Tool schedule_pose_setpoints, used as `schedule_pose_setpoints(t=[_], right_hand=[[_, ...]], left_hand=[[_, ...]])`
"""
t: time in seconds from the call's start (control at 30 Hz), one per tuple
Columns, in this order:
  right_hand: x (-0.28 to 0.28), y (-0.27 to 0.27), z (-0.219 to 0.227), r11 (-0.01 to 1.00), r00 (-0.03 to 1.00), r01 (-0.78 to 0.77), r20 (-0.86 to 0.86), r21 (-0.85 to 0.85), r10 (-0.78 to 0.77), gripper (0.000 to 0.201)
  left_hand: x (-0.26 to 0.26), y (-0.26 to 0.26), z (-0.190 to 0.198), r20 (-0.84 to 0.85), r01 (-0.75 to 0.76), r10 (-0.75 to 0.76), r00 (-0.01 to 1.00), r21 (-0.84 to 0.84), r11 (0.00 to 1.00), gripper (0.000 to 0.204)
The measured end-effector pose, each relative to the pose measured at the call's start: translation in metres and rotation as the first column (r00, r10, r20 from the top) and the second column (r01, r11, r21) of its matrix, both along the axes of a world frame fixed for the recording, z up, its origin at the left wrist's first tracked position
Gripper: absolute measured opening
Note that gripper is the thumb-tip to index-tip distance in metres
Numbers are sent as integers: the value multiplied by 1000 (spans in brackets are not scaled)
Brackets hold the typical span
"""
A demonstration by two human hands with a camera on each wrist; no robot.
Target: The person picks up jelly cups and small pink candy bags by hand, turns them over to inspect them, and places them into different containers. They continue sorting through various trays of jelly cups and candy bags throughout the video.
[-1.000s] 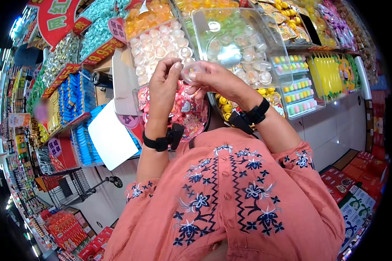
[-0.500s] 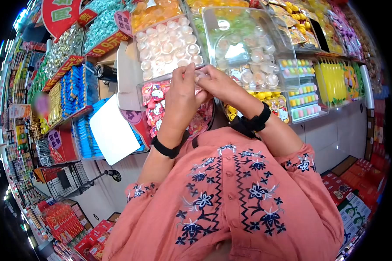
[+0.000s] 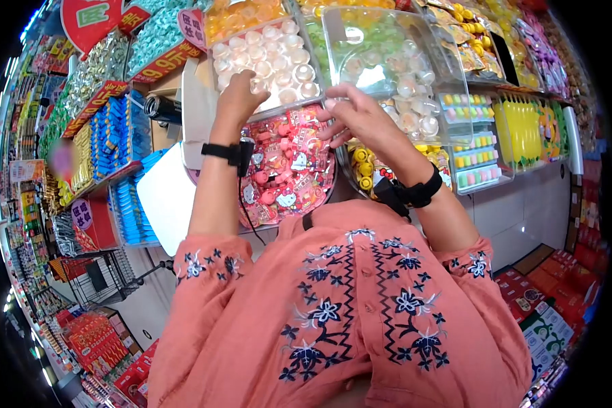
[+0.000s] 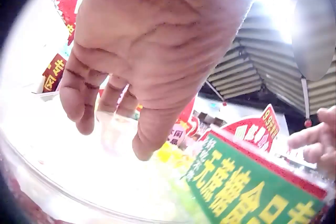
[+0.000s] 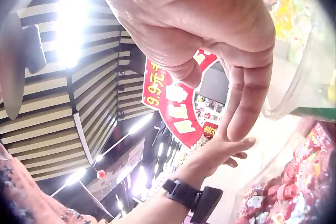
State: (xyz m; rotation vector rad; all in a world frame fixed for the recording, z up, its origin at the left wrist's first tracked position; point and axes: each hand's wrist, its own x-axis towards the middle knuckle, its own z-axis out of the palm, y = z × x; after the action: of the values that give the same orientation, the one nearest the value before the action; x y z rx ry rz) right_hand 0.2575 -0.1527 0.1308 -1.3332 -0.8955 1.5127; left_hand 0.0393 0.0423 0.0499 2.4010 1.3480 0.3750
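Note:
My left hand (image 3: 236,102) reaches over the clear bin of pale, round jelly cups (image 3: 272,58). In the left wrist view its thumb and fingers curl around a translucent pinkish jelly cup (image 4: 110,136), partly washed out by glare. To the right, my right hand (image 3: 360,115) hovers near the front corner of that bin, fingers loosely bent and nothing between them. Below both hands lies a round tub of pink packets with a cat character (image 3: 285,170). The clear plastic lid (image 3: 381,41) over the neighbouring bin is close to my right fingertips.
Yellow-topped packets (image 3: 381,166) sit right of the pink ones. Trays of colourful small sweets (image 3: 470,139) stand farther right. At left are a white board (image 3: 166,197), a dark cylinder (image 3: 162,109) and blue-wrapped sweets (image 3: 112,132). A shopping cart (image 3: 98,275) stands lower left.
Earlier both hands met around a small clear cup above the pink packets. They have since parted: the left moved left and forward over the jelly cups, while the right let go and loosened its fingers.

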Motion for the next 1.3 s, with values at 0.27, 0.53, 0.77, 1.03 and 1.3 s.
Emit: schedule_pose_setpoints(t=[0.27, 0.53, 0.77, 1.03, 1.3], right_hand=[[2, -7, -3, 1000, 999, -3, -35, -15, 3, 46], [2, -7, -6, 999, 998, -26, -57, -18, 25, 44], [0, -8, -5, 999, 995, 16, -97, -30, -19, 43], [2, -9, -10, 999, 992, 18, -121, -37, -23, 43], [5, -10, -8, 999, 992, 17, -121, -33, -21, 42]], left_hand=[[10, 25, -37, -255, 135, -159, 954, -108, 985, 55], [13, 30, -50, -303, 279, -283, 910, -58, 959, 48], [14, 34, -64, -353, 313, -314, 882, -62, 948, 44], [18, 39, -66, -417, 362, -362, 834, -83, 929, 43], [19, 43, -62, -453, 373, -390, 802, -131, 919, 45]])
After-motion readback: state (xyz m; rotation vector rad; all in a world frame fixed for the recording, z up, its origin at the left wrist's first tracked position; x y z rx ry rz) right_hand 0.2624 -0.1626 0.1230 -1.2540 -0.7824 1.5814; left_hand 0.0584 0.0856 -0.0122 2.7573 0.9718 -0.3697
